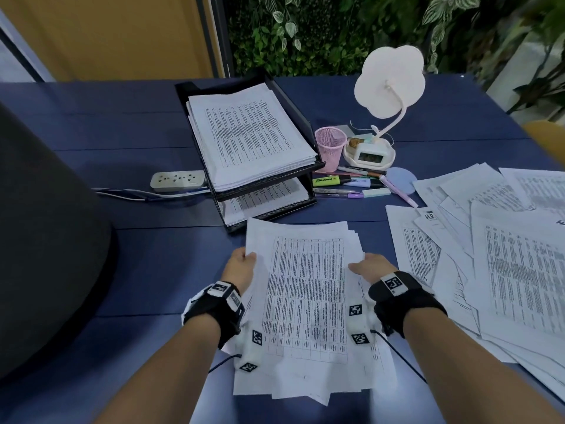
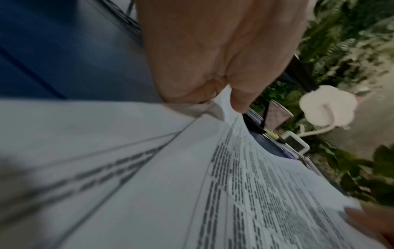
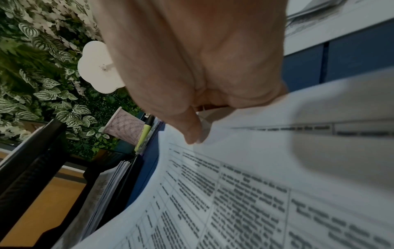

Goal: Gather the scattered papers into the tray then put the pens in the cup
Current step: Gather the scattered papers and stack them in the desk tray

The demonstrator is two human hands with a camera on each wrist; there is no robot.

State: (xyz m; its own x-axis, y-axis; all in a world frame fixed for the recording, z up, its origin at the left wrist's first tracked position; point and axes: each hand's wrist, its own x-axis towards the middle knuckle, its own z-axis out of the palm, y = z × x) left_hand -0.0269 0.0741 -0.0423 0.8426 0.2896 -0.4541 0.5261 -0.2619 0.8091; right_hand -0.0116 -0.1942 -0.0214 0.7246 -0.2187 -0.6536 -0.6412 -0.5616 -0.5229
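**White sheets in both hands, one tray, one cup**

White paper everywhere on a dark blue table (image 1: 137,142). Two hands hold one loose stack of papers (image 1: 305,301) just in front of the black tray (image 1: 305,114): the left hand (image 1: 240,269) pinches the stack's left edge, thumb on top, and the right hand (image 1: 371,266) clamps the right edge the same way, fingers tucked underneath — the wrist views show each thumb pressed down on the print. The stack's sheets are fanned and uneven; I cannot count them.

The tray has two tiers. The upper one carries a thick pile of printed pages, the lower a thinner pile, mostly hidden under the shelf above.

One pink mesh cup (image 1: 330,146) stands just right of the tray, apparently empty. In front of it lie the pens (image 1: 351,183) and highlighters — about eight, bunched together, so the exact count is hard to fix; a pink one lies tilted to the right of the bunch.

To the right, the scattered papers (image 1: 489,240) overlap in a wide heap cut off by the picture's edge.

Also here: one white flower-shaped lamp (image 1: 389,81) with a small clock in its base, one power strip (image 1: 177,180) left of the tray, and a dark rounded shape at far left, unidentifiable.
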